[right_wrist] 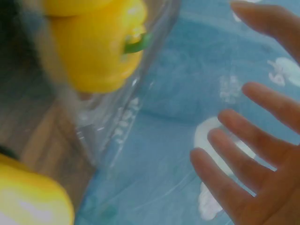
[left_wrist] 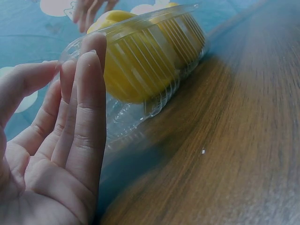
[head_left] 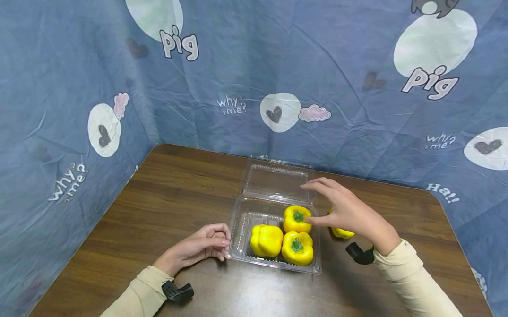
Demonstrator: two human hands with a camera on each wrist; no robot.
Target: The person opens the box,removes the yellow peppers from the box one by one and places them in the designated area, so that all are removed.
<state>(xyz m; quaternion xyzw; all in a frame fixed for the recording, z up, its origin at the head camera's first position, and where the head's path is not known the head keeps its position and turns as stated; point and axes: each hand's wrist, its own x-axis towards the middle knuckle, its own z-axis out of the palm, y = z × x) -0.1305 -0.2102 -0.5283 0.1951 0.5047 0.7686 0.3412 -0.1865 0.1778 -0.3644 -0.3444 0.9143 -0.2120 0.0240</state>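
Note:
A clear plastic clamshell box holds three yellow bell peppers: one on its side, one at the front right, one behind that. Its lid is folded back, away from the person. At the box's left edge, my left hand pinches the rim between thumb and fingers, as the left wrist view also shows. My right hand hovers over the right side, fingers spread, holding nothing. Partly hidden beneath it, another yellow bell pepper lies on the table outside the box.
The box stands on a brown wood-grain table. Behind and beside the table hangs a blue printed cloth. A black wrist device sits on the left sleeve, another black device on the right.

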